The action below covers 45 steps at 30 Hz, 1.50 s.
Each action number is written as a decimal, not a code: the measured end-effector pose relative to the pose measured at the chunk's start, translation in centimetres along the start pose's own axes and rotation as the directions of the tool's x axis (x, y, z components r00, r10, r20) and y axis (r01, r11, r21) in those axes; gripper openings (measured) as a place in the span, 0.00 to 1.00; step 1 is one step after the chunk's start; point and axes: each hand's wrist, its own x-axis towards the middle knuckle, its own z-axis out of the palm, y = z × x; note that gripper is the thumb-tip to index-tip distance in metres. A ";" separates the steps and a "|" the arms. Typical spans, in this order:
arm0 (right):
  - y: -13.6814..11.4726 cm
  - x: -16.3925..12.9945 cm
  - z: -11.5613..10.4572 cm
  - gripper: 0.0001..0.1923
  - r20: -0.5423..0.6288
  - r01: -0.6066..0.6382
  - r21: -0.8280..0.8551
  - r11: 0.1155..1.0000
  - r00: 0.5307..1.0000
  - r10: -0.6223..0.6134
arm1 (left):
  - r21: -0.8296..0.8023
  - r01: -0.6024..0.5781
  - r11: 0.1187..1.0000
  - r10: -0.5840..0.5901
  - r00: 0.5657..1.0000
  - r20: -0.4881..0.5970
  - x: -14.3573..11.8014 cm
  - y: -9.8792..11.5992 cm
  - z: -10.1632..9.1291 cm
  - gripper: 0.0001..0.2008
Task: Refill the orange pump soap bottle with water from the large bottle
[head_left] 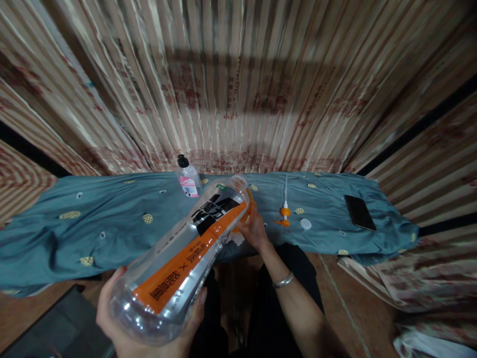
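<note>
A large clear plastic bottle (186,253) with an orange and black label lies tilted, its base toward me. My left hand (122,328) cups the base from below. My right hand (255,229), with a silver bracelet on the wrist, grips the bottle's orange neck end near the edge of the teal cloth (112,219). Something white shows under the right hand's fingers; what it is cannot be told.
On the teal cloth stand a small bottle (187,180) with a black cap and pink label, an orange pump part with a white tube (285,211), a white cap (305,223) and a dark phone (359,212). A striped curtain hangs behind. A dark object (55,330) lies at lower left.
</note>
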 end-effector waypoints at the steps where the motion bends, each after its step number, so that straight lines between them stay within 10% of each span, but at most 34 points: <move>1: 0.0 0.0 0.0 0.39 0.002 -0.004 -0.003 1.000 1.000 0.004 | 0.003 -0.013 1.000 0.013 1.000 -0.005 -0.1 -0.6 -0.3 0.58; 28: 0.4 -0.1 -0.1 0.36 0.000 -0.009 -0.002 1.000 1.000 0.009 | 0.011 0.047 0.999 -0.047 0.999 -0.009 -0.4 -1.7 -0.6 0.61; 45: 1.0 0.0 -0.3 0.41 0.017 0.011 -0.035 0.999 1.000 -0.010 | -0.043 0.055 0.998 -0.060 0.990 -0.128 0.3 2.0 1.6 0.55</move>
